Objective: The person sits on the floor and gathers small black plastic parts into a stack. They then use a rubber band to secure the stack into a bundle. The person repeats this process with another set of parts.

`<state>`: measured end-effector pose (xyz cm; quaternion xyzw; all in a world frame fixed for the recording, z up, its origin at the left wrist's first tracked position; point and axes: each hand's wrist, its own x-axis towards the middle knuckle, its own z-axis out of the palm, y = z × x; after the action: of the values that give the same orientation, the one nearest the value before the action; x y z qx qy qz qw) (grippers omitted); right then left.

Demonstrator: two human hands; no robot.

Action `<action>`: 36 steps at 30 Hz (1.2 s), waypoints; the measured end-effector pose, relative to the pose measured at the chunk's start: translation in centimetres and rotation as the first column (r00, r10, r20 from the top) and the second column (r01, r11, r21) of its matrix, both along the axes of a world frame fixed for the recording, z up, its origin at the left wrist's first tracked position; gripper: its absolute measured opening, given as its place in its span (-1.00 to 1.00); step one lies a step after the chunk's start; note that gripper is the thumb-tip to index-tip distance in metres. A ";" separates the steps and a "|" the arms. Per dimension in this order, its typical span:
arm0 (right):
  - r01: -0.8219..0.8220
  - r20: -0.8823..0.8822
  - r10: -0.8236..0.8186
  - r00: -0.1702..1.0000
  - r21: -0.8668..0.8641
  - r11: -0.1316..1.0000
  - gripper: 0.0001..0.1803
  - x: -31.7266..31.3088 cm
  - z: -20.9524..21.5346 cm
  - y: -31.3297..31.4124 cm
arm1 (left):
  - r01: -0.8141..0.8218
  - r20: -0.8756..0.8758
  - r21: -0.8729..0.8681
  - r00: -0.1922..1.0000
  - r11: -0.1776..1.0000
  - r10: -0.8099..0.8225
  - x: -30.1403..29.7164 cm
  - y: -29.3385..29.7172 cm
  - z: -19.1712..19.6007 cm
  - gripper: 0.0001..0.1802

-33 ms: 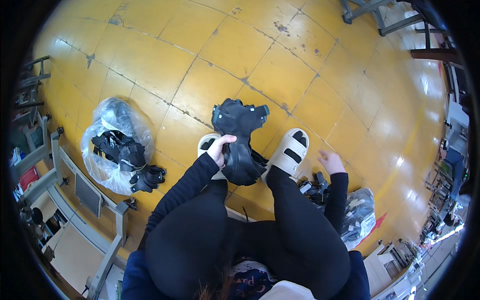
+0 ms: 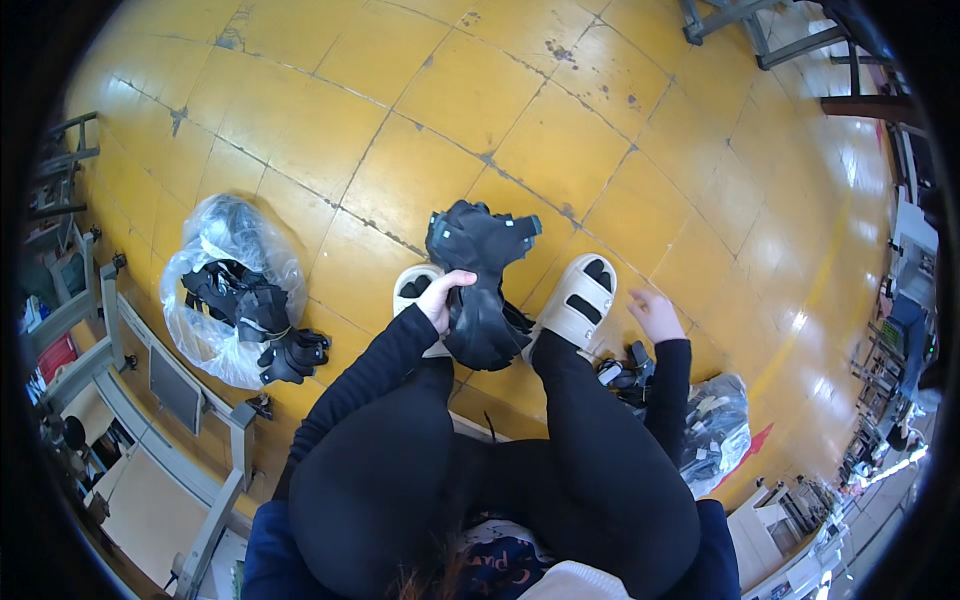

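Note:
My left hand (image 2: 446, 302) is closed round the narrow middle of a stack of black, flat, flexible cut pieces (image 2: 480, 250), thumb on top. The stack hangs between my feet, its lobed ends spreading away from and toward me; small pale marks show on the far end. My right hand (image 2: 657, 315) is off to the right, beyond my right foot, with nothing in it and its fingers loosely apart. Below that hand, partly hidden by my leg and sleeve, lies a bundle of dark pieces (image 2: 636, 368).
On the left, an open clear plastic bag (image 2: 238, 218) holds more black pieces; a tied bundle (image 2: 294, 356) lies at its mouth. A second clear bag (image 2: 718, 425) is at the right. Grey metal frames (image 2: 240, 450) stand at lower left, and others at upper right. My light sandals (image 2: 578, 305) rest on yellow tiles.
My right hand has shifted slightly left and away from me, its fingers a little more spread. The left hand and the stack have barely moved.

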<state>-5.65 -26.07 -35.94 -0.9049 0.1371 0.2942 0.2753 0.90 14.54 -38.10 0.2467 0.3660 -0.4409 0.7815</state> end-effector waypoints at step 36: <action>0.468 -0.044 -0.586 0.809 0.652 0.597 -0.84 9.0 -7.4 10.0 | 0.173 0.253 0.274 0.936 0.946 -0.244 -1.9 -3.1 -4.0 -0.37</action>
<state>3.39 -16.02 -43.35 -0.6970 0.2667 0.1471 0.6492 -1.01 11.48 -42.14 0.4403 0.2741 -0.4328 0.7374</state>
